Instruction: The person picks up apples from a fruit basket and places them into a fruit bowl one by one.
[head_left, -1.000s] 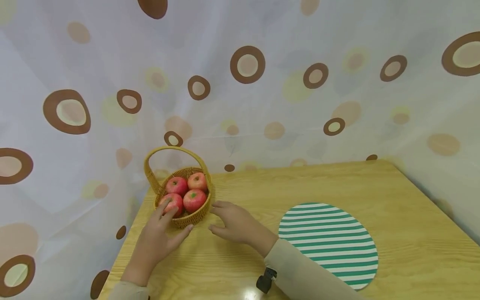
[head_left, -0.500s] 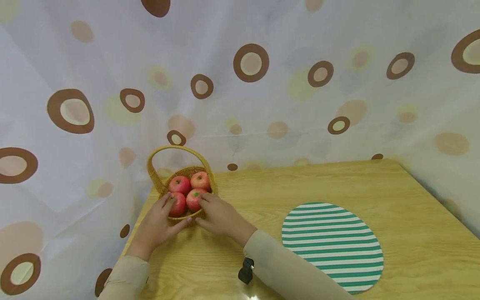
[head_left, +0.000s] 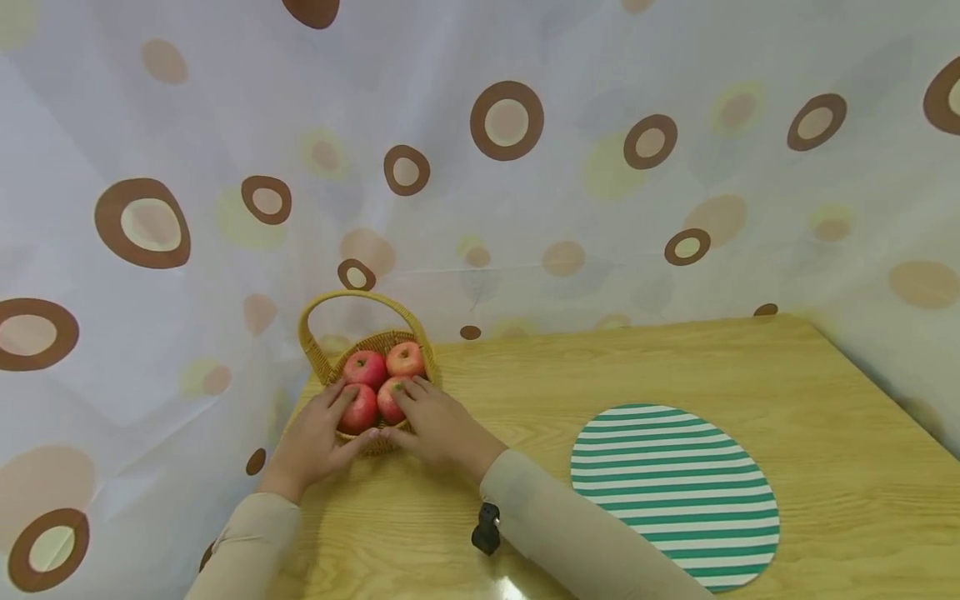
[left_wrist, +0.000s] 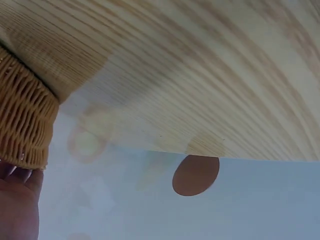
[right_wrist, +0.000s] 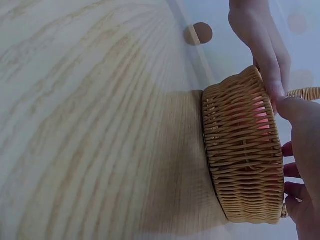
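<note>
In the head view a wicker basket (head_left: pixel 371 446) with an arched handle holds several red apples (head_left: pixel 365 367) at the table's far left. My left hand (head_left: pixel 309 446) lies over its front left side, fingers extended onto the left front apple (head_left: pixel 358 410). Opposite it, my right hand (head_left: pixel 438 425) rests its fingers on the right front apple (head_left: pixel 387 403). Both thumbs meet at the basket's near rim. The right wrist view shows the right hand (right_wrist: pixel 306 150) reaching over the rim, its fingertips partly hidden. Only part of the left hand (left_wrist: pixel 17 207) appears in the left wrist view.
A round green-and-white striped placemat (head_left: pixel 675 492) lies on the wooden table (head_left: pixel 495 383), right of the basket. A dotted curtain (head_left: pixel 570 192) hangs behind the table and along its sides. A small black device (head_left: pixel 487 528) is at the right wrist.
My right hand has moved left from beside the basket onto the right front apple. My left hand has stayed at the left front apple. The thumbs have come together, and the head view has shifted slightly.
</note>
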